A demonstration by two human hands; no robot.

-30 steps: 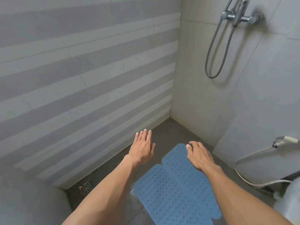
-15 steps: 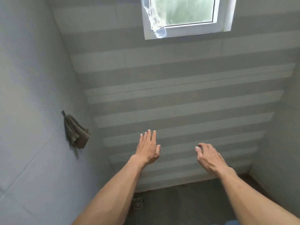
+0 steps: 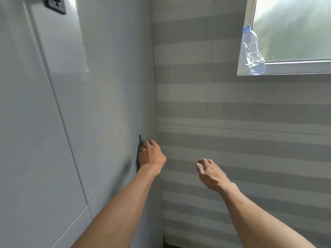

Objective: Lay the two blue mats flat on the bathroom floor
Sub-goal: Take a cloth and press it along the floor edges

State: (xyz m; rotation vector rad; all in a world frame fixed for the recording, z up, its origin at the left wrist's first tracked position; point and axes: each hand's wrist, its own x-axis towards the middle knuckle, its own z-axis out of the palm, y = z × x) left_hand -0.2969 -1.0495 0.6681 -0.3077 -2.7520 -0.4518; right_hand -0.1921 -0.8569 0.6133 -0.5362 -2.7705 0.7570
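A person's left hand (image 3: 152, 154) reached to the plain grey wall (image 3: 53, 122) on the left of a bathroom corner, its fingers curled around a dark cloth (image 3: 140, 149) that hung flat against the tiles. The grip there looked pressed onto the cloth's edge, though the hand hid most of the contact and how firmly it pinched could not be told. The cloth showed only as a thin dark strip above and beside the knuckles, close to the corner where the two walls met.

The right hand (image 3: 210, 173) hung in the air to the right, apart from the left and touching nothing, its fingers loosely bent and partly spread, the thumb forward. Both bare forearms ran in from the near bottom edge.

The far wall (image 3: 232, 122) carried horizontal bands of pale and darker grey tile. High on the right sat a white-framed window (image 3: 286, 68) with frosted glass, and a crumpled clear plastic bottle (image 3: 253, 51) with a blue cap stood tilted at its left corner on the sill. A dark fitting (image 3: 55, 5) was fixed high on the left wall near the top edge.

The two blue mats were out of view; the camera pointed at the walls, and only a sliver of dark floor (image 3: 168, 245) showed at the bottom of the corner.
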